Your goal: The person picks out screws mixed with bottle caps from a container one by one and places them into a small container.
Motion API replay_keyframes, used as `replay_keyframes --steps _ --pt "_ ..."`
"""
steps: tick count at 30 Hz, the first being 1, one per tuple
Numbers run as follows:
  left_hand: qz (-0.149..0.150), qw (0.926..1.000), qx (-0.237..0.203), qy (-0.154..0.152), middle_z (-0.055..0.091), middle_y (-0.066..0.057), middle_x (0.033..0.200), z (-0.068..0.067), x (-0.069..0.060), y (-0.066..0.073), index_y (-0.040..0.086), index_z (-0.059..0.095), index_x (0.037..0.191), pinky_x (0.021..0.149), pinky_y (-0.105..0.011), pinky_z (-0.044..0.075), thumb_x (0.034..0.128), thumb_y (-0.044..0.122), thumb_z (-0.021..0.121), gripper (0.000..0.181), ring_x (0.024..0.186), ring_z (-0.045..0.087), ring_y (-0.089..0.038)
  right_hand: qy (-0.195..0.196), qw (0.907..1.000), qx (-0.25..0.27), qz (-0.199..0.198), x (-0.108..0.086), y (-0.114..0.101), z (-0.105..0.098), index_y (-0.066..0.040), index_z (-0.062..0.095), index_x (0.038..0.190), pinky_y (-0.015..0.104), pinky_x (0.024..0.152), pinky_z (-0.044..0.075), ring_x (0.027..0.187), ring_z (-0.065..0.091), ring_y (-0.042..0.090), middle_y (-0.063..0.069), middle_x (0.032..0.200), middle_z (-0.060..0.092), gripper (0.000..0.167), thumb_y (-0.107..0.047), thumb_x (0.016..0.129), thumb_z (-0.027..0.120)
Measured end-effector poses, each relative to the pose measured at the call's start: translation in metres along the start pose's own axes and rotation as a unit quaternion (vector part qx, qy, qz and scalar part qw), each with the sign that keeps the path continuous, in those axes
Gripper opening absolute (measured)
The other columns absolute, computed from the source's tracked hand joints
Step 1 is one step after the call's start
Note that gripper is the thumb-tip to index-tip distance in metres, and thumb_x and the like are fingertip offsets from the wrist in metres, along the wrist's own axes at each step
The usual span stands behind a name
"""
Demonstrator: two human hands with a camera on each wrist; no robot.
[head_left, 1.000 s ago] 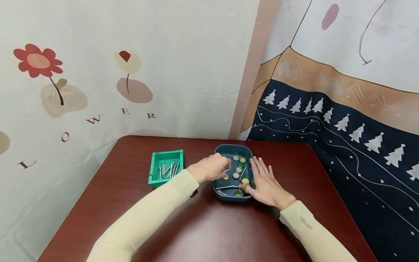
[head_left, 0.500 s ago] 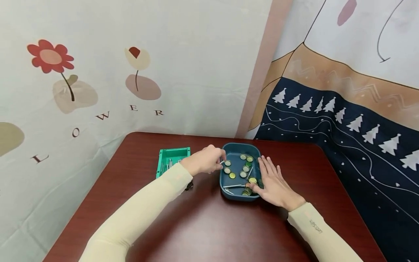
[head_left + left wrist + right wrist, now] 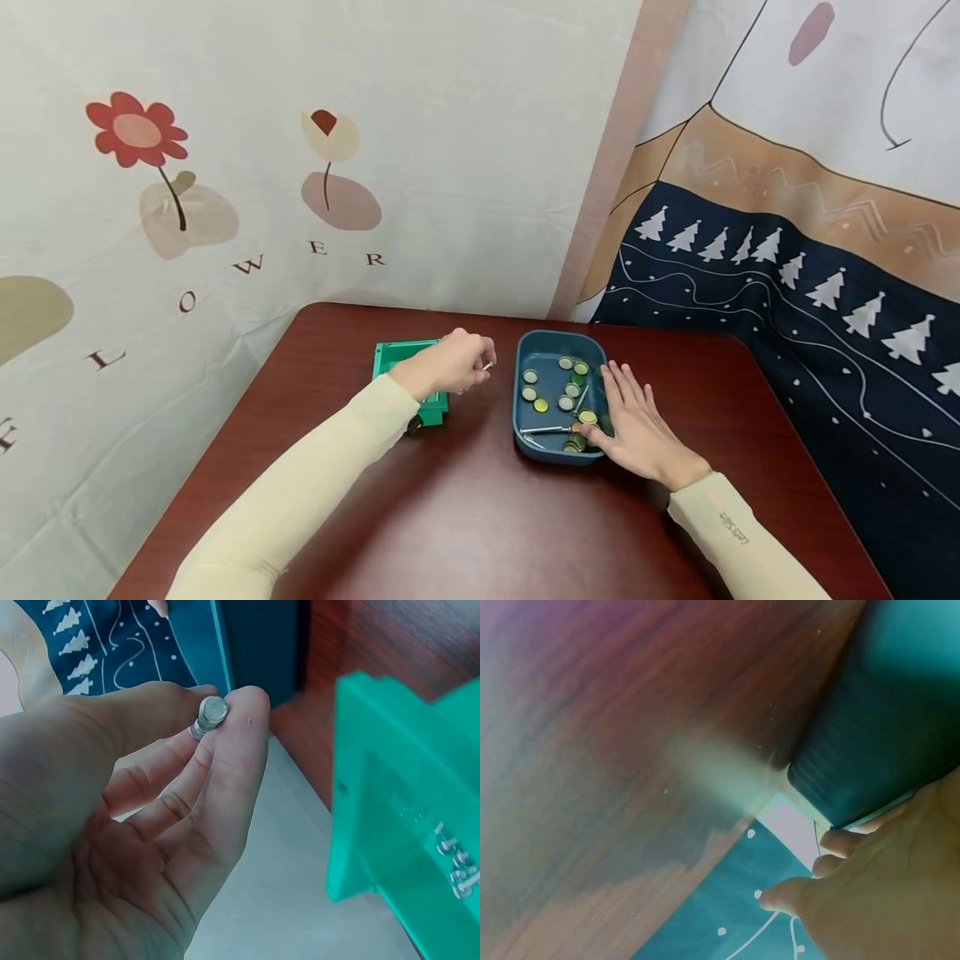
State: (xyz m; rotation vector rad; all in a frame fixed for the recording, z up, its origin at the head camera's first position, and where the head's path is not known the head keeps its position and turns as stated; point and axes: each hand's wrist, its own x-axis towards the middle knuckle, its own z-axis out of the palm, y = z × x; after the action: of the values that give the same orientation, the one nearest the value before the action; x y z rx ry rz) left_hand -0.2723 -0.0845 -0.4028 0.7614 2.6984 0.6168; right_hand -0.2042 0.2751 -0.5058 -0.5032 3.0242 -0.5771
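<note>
In the head view my left hand (image 3: 452, 364) is in the air between the two containers, near the green bin (image 3: 432, 413). Its thumb and forefinger pinch a metal screw (image 3: 213, 712), whose round end faces the left wrist camera. Several silver screws (image 3: 459, 876) lie in the green bin. With straight fingers, my right hand (image 3: 648, 437) rests along the right side of the blue tray (image 3: 517, 417), its thumb over the rim. Inside that tray are bottle caps (image 3: 541, 406), a long screw (image 3: 546, 430) and other screws. The hand hides its near right corner.
Both containers stand on a dark red-brown table (image 3: 465, 517), toward its far edge. A white cloth with printed flowers (image 3: 137, 131) hangs behind. To the right hangs a navy cloth with white trees (image 3: 827, 290).
My left hand has lifted the screw out of the blue tray and carried it left toward the green bin. The right hand stays at the tray. The head view has shifted slightly.
</note>
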Motion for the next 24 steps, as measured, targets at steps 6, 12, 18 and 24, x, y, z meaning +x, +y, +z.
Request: replay_keyframes --steps 6,12,18,24 --pt "-0.012 0.9999 0.001 0.002 0.081 -0.013 0.095 -0.007 -0.005 -0.010 0.005 0.075 0.133 0.066 -0.025 0.061 0.1129 0.010 0.077 0.021 0.064 0.075 -0.021 0.001 0.9999 0.010 0.008 0.000 -0.001 0.000 -0.004 0.013 0.187 0.089 0.138 0.012 0.181 0.008 0.055 0.025 0.196 0.012 0.116 -0.065 0.108 0.072" --pt "-0.014 0.9994 0.024 0.021 0.079 -0.006 0.097 -0.012 -0.012 -0.018 0.009 0.077 0.132 0.076 -0.029 0.062 0.1127 0.011 0.076 0.019 0.074 0.071 -0.014 0.002 0.9999 0.011 0.009 -0.001 -0.001 -0.002 -0.003 0.014 0.186 0.089 0.138 0.012 0.181 0.008 0.054 0.025 0.196 0.012 0.116 -0.066 0.108 0.072" --pt "-0.017 0.9986 0.032 0.038 0.080 -0.005 0.101 -0.015 -0.020 -0.029 0.009 0.078 0.131 0.085 -0.035 0.065 0.1121 0.011 0.075 0.020 0.089 0.074 -0.016 -0.001 0.9998 0.017 0.011 -0.004 0.000 -0.001 -0.004 0.014 0.186 0.090 0.137 0.012 0.181 0.008 0.055 0.025 0.196 0.012 0.117 -0.067 0.108 0.072" --pt "-0.030 0.9976 0.036 0.051 0.082 -0.005 0.103 -0.023 -0.025 -0.041 0.009 0.077 0.132 0.084 -0.035 0.064 0.1118 0.011 0.074 0.021 0.089 0.074 -0.016 0.002 0.9999 0.011 0.004 0.000 0.000 -0.001 -0.004 0.012 0.187 0.089 0.138 0.012 0.182 0.007 0.055 0.025 0.196 0.011 0.116 -0.067 0.109 0.071"
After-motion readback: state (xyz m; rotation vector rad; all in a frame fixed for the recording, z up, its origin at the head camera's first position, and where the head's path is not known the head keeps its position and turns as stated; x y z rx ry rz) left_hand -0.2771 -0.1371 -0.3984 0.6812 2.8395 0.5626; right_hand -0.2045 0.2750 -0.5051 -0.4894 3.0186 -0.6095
